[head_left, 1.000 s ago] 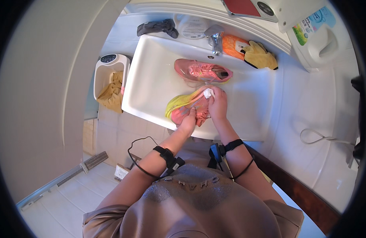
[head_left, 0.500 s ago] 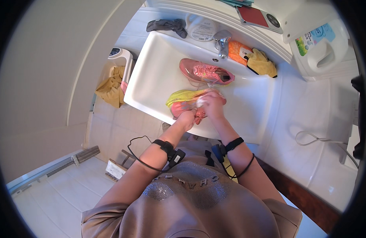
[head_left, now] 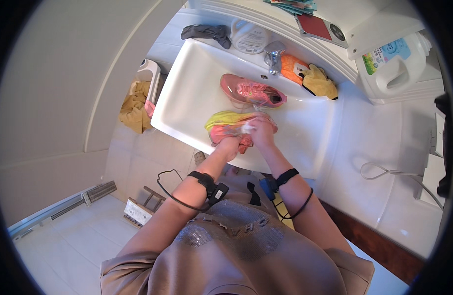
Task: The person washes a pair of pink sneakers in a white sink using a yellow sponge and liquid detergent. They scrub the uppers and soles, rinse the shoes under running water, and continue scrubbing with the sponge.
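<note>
Over the near side of the white sink (head_left: 305,128) is a pink sneaker with a yellow sole (head_left: 225,119), turned on its side. My left hand (head_left: 228,147) is closed round its near edge. Pressed against the upper, my right hand (head_left: 263,132) is closed on a small white thing (head_left: 247,128); its kind I cannot make out, and it could be a brush or a foamy cloth. The other pink sneaker (head_left: 233,88) lies in the basin just beyond, laces up.
A chrome faucet (head_left: 274,60) stands at the back, with a dark grey cloth (head_left: 202,32), a white jug (head_left: 250,39), an orange packet (head_left: 291,67) and a yellow cloth (head_left: 320,81) along the ledge. A large white bottle (head_left: 398,66) and a phone (head_left: 317,27) sit at upper right.
My right hand has shifted slightly on the sneaker's upper. My left hand keeps its hold. The whole view has shifted a little.
</note>
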Demonstrator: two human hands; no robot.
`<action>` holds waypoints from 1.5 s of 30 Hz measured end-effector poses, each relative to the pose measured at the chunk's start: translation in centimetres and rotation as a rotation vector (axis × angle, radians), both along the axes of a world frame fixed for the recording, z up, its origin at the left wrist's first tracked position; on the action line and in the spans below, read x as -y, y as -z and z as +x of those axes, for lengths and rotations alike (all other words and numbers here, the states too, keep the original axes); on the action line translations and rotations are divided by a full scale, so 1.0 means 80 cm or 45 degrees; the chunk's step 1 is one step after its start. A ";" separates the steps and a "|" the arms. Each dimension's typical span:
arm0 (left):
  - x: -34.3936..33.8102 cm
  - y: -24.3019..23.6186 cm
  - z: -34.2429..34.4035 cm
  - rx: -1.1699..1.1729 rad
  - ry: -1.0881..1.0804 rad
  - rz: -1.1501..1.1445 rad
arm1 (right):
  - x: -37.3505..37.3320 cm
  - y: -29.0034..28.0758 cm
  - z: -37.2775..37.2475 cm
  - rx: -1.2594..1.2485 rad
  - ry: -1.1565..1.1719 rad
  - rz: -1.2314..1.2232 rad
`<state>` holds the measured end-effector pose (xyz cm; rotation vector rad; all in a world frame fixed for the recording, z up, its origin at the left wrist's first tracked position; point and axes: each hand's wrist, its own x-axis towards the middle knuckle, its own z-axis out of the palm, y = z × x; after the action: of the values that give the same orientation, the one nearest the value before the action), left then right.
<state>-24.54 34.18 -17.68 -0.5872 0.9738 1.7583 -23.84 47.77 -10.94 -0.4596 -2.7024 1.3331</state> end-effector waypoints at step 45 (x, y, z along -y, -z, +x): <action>-0.008 -0.009 -0.004 -0.019 -0.246 0.102 | -0.022 -0.008 0.023 -0.131 0.023 -0.054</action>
<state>-24.84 34.81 -16.97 -0.6349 0.8755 1.9656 -22.01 49.52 -10.33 -0.4065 -2.5860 1.3720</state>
